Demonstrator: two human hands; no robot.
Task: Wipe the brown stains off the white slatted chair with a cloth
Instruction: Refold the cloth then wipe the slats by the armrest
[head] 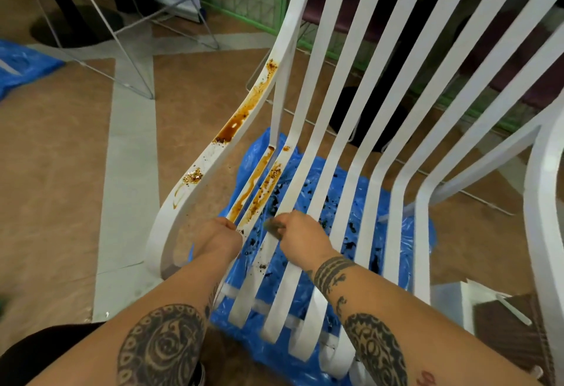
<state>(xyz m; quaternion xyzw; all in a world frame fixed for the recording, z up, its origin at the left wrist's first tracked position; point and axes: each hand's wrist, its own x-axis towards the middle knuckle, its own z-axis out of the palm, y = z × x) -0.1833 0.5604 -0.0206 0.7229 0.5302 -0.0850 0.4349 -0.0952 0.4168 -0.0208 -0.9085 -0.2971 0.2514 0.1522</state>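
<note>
Stains (235, 125) of brown streaked the left rail and two leftmost seat slats of the white slatted chair (367, 218). Left hand (218, 234) curled round a stained slat's near end. Right hand (297, 233) pinched a small, blurred dark cloth (273, 227) against the neighbouring slat. Blue plastic sheet (253, 155) lay underneath.

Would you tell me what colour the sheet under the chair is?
The sheet is blue; head view.
</note>
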